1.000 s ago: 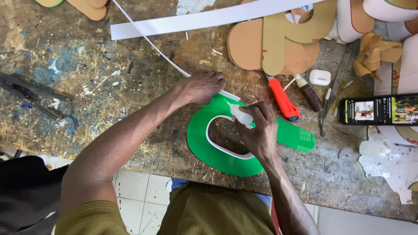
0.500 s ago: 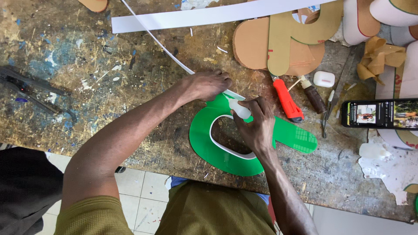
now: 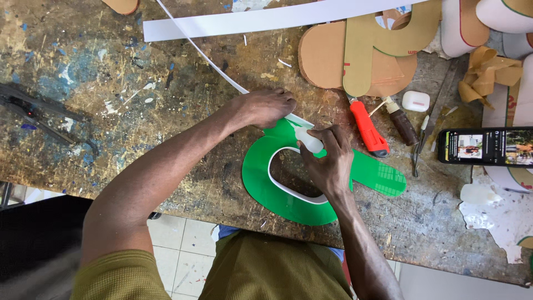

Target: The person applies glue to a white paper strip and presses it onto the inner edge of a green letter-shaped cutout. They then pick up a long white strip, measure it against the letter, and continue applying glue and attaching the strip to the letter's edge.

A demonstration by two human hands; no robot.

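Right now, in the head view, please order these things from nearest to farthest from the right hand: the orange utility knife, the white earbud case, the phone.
From the right hand:
1. Orange utility knife, just beside it, toward the phone.
2. White earbud case, beyond the knife, farther up the table.
3. Phone, far out at the table's edge of view.

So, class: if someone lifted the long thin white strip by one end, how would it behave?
The thin white strip would probably flop and sag: it is narrow and already bends along the workbench. Likely very light. The left hand pins its near end.
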